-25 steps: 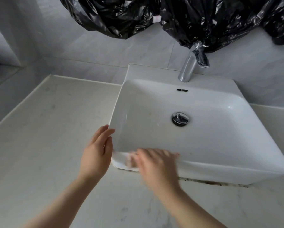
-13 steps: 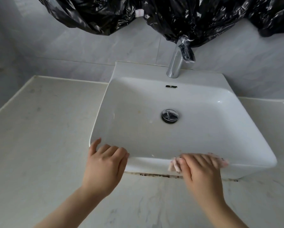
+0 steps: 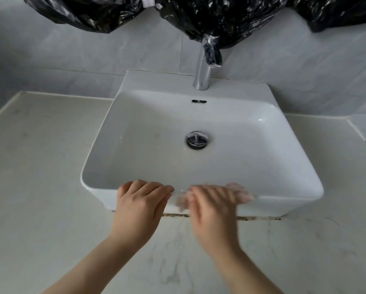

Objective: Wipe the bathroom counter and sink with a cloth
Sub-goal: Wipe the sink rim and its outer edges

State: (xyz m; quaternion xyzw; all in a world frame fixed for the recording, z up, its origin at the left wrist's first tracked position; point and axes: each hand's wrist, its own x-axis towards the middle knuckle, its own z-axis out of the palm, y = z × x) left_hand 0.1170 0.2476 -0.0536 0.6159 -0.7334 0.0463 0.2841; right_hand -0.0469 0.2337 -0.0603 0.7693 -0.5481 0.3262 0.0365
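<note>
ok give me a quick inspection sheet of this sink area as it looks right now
surface: pale marbled counter, faint smudges on its left part; dark grime line along the seam under the sink's front
job's things: white vessel sink, faint stains in the basin; pinkish cloth on the front rim, blurred
clutter: nothing seen
hands: left hand has its fingers curled over the sink's front rim; right hand presses the cloth on the rim, blurred
cables: nothing seen
surroundings: chrome faucet and drain plug; black plastic bags hang over the faucet's top; grey tiled wall
</note>
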